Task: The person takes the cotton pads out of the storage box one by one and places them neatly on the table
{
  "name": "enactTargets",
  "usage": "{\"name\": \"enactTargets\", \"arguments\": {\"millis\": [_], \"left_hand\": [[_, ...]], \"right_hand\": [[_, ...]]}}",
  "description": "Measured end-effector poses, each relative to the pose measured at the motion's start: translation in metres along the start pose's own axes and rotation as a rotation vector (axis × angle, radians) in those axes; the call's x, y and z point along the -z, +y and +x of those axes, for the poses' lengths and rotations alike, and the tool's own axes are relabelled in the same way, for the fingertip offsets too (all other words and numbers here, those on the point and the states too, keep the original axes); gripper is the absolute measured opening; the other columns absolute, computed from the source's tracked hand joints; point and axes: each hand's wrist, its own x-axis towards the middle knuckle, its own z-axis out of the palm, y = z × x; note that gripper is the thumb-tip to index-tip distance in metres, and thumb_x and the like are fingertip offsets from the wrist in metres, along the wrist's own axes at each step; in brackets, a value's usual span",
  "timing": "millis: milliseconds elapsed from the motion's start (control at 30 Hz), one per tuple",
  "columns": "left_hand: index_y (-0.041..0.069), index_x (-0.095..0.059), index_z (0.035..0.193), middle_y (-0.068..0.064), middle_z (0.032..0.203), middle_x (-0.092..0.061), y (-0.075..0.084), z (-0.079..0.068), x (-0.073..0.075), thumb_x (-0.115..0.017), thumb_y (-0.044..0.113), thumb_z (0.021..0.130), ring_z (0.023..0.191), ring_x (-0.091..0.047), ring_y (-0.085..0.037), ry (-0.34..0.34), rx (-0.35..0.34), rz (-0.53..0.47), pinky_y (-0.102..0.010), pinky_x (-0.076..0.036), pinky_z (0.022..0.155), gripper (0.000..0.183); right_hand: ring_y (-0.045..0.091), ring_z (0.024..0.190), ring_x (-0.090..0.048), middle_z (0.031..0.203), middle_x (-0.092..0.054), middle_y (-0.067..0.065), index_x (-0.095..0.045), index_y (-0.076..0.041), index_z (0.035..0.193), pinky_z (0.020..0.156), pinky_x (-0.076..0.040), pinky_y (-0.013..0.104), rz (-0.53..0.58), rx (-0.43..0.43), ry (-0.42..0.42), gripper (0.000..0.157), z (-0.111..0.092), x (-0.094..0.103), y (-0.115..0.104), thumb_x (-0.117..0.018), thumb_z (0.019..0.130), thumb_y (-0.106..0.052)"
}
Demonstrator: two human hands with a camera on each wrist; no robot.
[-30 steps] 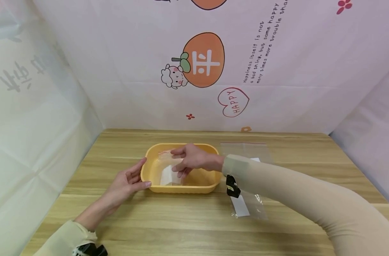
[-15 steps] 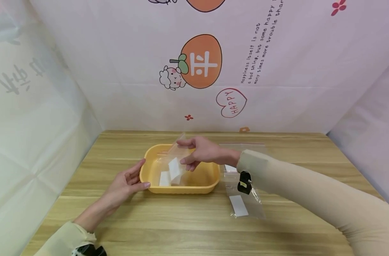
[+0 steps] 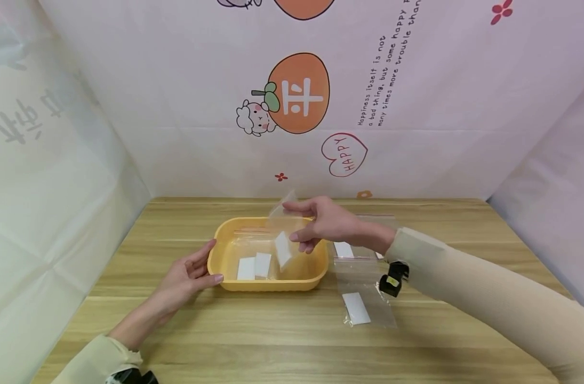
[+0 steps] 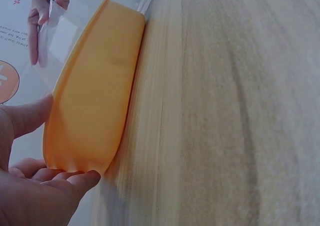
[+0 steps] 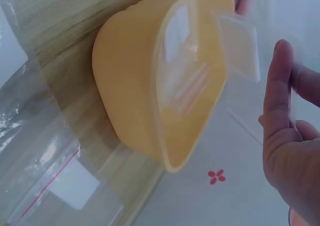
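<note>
A yellow plastic tub (image 3: 272, 285) stands on the table, and my left hand (image 3: 188, 274) grips its left end, thumb and fingers round the wall. Above the tub, my right hand (image 3: 332, 220) pinches a clear zip bag (image 5: 240, 45) with a white card-like piece inside. In the right wrist view the bag hangs between thumb and fingers, near the tub's rim. More clear bags with white pieces (image 3: 246, 268) lie in the tub. The left wrist view shows my left fingers (image 4: 80, 183) against the tub's outer end.
Several clear zip bags with white pieces (image 3: 356, 308) lie overlapping on the wooden table (image 3: 253, 341), right of the tub. A printed white sheet (image 3: 200, 133) hangs as a wall behind the table, with similar sheets at both sides.
My right hand has lifted the zip bag out of the tub, moving up and to the right. Two white pieces now show in the tub. My left hand has stayed on the tub.
</note>
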Motion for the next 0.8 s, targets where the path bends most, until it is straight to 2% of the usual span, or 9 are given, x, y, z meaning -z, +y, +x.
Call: {"name": "enactTargets", "arguments": {"millis": [333, 500, 800], "left_hand": [[-0.002, -0.018, 0.166, -0.025, 0.171, -0.013, 0.000, -0.001, -0.001, -0.075, 0.003, 0.097, 0.152, -0.026, -0.043, 0.003, -0.002, 0.010, -0.021, -0.045, 0.104, 0.090], [-0.001, -0.018, 0.167, -0.027, 0.170, -0.015, 0.000, -0.002, -0.001, -0.075, 0.004, 0.097, 0.151, -0.028, -0.043, 0.004, 0.004, 0.013, -0.021, -0.047, 0.102, 0.090], [-0.001, -0.018, 0.167, -0.027, 0.170, -0.015, 0.001, -0.001, -0.001, -0.075, 0.004, 0.098, 0.150, -0.029, -0.044, -0.001, 0.001, 0.010, -0.020, -0.047, 0.102, 0.090]], "right_hand": [[0.021, 0.071, -0.073, 0.165, -0.042, 0.008, -0.038, -0.003, 0.163, 0.071, -0.064, 0.037, 0.025, 0.035, 0.047, 0.081, -0.039, 0.021, 0.000, -0.079, 0.093, 0.002], [0.023, 0.070, -0.074, 0.163, -0.044, 0.011, -0.038, -0.003, 0.162, 0.070, -0.065, 0.038, 0.005, 0.069, 0.088, 0.081, -0.060, 0.028, 0.007, -0.079, 0.093, 0.002], [0.027, 0.071, -0.073, 0.167, -0.036, 0.017, -0.033, 0.000, 0.164, 0.065, -0.064, 0.037, 0.069, 0.086, 0.115, 0.085, -0.104, 0.039, 0.024, -0.077, 0.091, 0.007]]}}
